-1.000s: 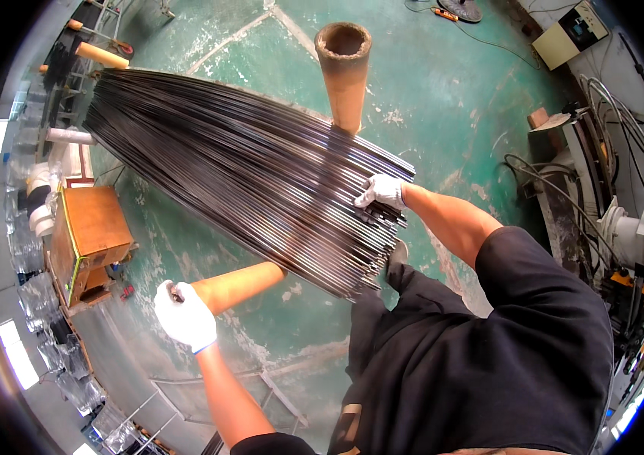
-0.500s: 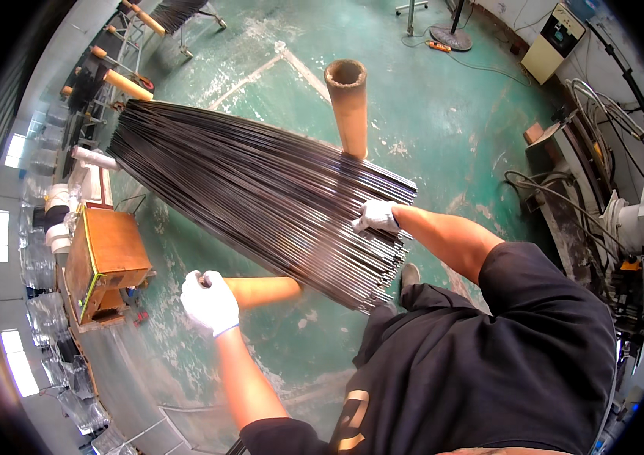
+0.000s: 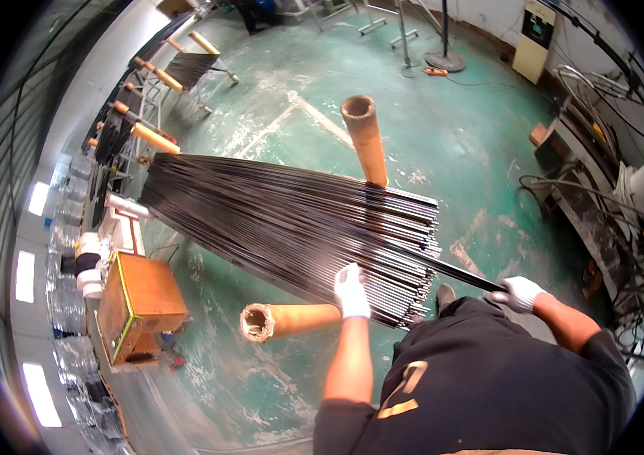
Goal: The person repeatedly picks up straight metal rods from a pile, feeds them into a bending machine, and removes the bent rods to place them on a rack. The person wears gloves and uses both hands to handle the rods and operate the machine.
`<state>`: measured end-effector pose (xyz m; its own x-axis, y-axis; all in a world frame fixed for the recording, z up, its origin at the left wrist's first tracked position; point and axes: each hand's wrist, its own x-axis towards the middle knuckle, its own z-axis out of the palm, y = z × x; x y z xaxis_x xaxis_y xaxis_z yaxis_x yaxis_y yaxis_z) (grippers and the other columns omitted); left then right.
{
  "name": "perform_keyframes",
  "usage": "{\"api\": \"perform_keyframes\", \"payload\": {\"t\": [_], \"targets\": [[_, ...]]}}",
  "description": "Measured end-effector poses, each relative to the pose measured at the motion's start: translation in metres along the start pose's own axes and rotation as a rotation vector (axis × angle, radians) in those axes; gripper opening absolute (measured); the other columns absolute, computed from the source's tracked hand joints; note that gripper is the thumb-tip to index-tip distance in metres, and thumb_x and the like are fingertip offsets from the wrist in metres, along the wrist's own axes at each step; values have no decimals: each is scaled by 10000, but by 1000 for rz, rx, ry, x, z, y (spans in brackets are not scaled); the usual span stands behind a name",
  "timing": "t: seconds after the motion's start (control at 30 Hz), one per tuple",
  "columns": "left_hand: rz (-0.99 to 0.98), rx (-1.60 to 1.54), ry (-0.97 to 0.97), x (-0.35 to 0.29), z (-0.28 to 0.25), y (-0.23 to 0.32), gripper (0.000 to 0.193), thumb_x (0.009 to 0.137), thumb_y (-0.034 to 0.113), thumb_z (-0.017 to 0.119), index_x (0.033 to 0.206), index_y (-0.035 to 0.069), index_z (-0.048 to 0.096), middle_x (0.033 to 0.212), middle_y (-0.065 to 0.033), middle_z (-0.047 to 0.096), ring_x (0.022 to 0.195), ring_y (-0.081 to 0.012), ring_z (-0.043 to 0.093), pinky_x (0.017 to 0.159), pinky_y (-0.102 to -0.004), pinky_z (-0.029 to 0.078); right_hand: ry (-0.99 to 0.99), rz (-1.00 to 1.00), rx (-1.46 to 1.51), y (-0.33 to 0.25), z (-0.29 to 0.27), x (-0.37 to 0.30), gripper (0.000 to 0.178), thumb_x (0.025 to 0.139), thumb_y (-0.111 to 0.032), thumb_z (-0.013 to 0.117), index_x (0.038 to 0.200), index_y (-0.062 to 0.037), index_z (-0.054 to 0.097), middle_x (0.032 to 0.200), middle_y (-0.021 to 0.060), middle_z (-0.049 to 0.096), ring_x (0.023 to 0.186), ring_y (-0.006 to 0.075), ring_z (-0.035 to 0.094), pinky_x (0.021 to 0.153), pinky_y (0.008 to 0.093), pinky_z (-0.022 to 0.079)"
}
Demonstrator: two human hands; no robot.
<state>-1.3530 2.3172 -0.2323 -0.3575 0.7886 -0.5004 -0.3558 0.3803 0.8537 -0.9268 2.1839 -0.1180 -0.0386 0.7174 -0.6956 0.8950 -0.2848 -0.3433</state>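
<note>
A wide fan of long black rods (image 3: 284, 212) lies across two cardboard tubes, with lighter ends toward me. My right hand (image 3: 518, 294), in a white glove, is closed round the near end of a few black rods (image 3: 462, 274) pulled out past the others at the right. How many it holds I cannot tell. White-gloved too, my left hand (image 3: 351, 294) is over the near left edge of the fan, fingers stretched out toward the rods. Beside it the open end of the near cardboard tube (image 3: 292, 321) sticks out. The far cardboard tube (image 3: 365, 140) protrudes beyond the rods.
An orange-brown wooden box (image 3: 146, 287) stands at the left, near wrapped rolls (image 3: 88, 265). Racks with more tubes (image 3: 157, 139) are at the far left. Machinery with hoses (image 3: 584, 186) lines the right side. A round stand base (image 3: 444, 61) and cable lie on the green floor.
My right hand has moved right and toward me, drawing black rods out of the fan. My left hand has left the near tube's end and moved right to the rods. The view has shifted.
</note>
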Motion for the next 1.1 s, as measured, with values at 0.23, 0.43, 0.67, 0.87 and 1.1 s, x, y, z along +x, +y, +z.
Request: {"api": "perform_keyframes", "payload": {"t": [0.23,0.43,0.67,0.87,1.1], "targets": [[-445,-646,-407,30,66,-26,327,1063,363,661,998,43,681,964,-114,739,928,-284,726,904,-478,620,403,315,-185,164,95,-243,413,751,-378,911,840,-74,647,807,196,712,805,421,716,728,489,563],[-376,-473,-370,-26,87,-23,87,1046,106,638,984,55,674,876,-54,680,705,-180,625,724,-370,570,929,300,-348,180,138,-246,199,682,-153,729,748,-100,549,740,154,584,761,394,601,702,488,464],[-422,-553,-655,-178,139,3,127,991,42,584,1077,21,675,996,-146,693,898,-307,646,955,-510,542,884,474,-207,351,203,-278,86,758,-36,623,819,-66,571,858,204,604,911,434,579,808,506,458],[-113,-629,-924,-276,219,79,184,1050,25,536,1206,44,632,1043,-74,656,906,-215,640,900,-399,560,801,1090,-13,591,288,-377,231,980,-83,506,1140,-60,672,1210,198,678,1187,401,615,1030,469,495],[-228,-328,-1151,-451,367,-62,234,1007,16,666,1234,68,670,1107,-87,675,980,-255,647,1059,-502,517,1462,-223,2490,487,197,-331,102,871,-65,668,947,-24,722,879,118,723,869,274,710,831,467,586]]}}
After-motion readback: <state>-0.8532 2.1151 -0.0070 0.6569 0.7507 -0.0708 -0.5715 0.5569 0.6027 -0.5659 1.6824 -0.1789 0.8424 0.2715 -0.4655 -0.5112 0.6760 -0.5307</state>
